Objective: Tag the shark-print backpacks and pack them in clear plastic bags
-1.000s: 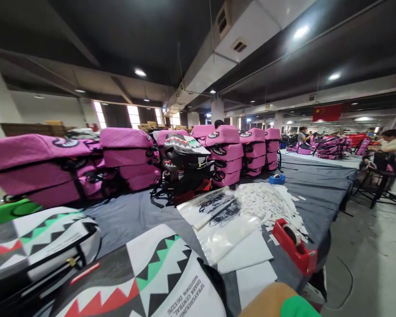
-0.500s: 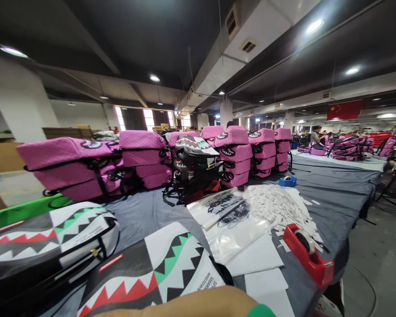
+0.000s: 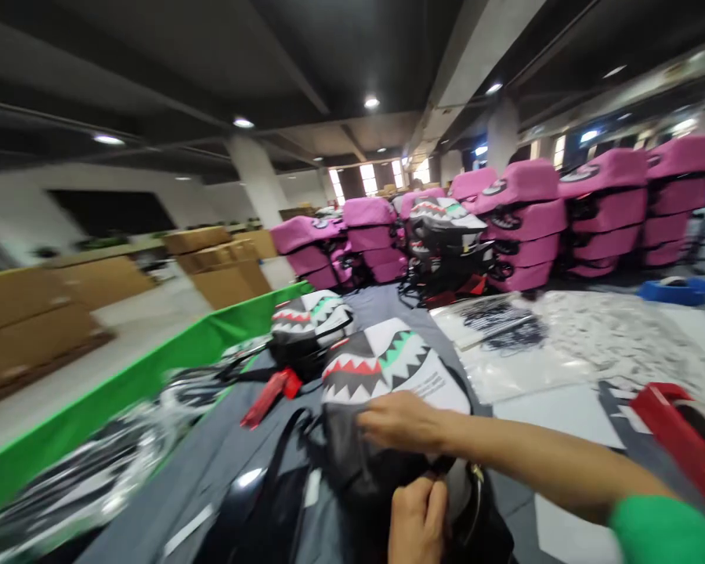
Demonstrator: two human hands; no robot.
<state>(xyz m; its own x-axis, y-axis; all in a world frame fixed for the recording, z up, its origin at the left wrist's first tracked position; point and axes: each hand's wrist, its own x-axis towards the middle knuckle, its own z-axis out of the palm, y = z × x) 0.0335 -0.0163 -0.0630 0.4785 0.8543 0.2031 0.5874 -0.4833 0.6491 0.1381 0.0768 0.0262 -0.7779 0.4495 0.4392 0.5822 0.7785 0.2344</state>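
Observation:
My right hand (image 3: 399,423), reaching across from the lower right in a green sleeve, lies on a shark-mouth backpack (image 3: 381,364) with its fingers together. The bag's printed white, grey and red front faces up, and its lower part is black. My left hand (image 3: 417,521) is at the bottom of the view, pinching the bag's black edge near a metal fitting. The fingers hide what they pinch. A second shark-mouth backpack (image 3: 311,321) lies farther along the grey-covered table (image 3: 170,478), next to a red tag (image 3: 273,395).
Stacks of pink backpacks (image 3: 522,227) and a dark shark-print stack (image 3: 446,243) stand beyond. Plastic bags and white labels (image 3: 611,337) lie to the right, near a red tape dispenser (image 3: 675,431). A green table edge (image 3: 135,399) runs left, with cardboard boxes (image 3: 217,266) past it.
The view has swung left and closer to the bag. Both hands now show on the backpack, where only a green-sleeved forearm showed before. The tape dispenser has shifted to the right edge.

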